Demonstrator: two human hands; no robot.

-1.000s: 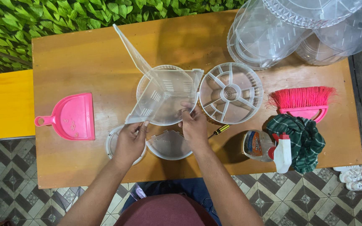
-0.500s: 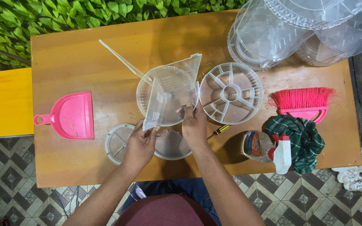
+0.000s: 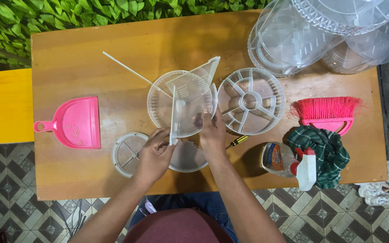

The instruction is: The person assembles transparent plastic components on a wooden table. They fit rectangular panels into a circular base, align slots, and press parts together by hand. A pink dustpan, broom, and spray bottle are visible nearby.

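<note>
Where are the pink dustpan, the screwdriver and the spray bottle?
pink dustpan (image 3: 78, 123): head view, on the flat pan.
screwdriver (image 3: 238, 141): head view, on the yellow-and-black handle.
spray bottle (image 3: 278, 158): head view, on the labelled body.

Bright, even light falls from above onto my tabletop (image 3: 91, 67), and the view is sharp throughout. The spray bottle (image 3: 289, 163) at lower right casts a soft shadow leftward. Glare glints on the clear plastic covers (image 3: 302, 40) at upper right. Edges bow slightly.
</note>
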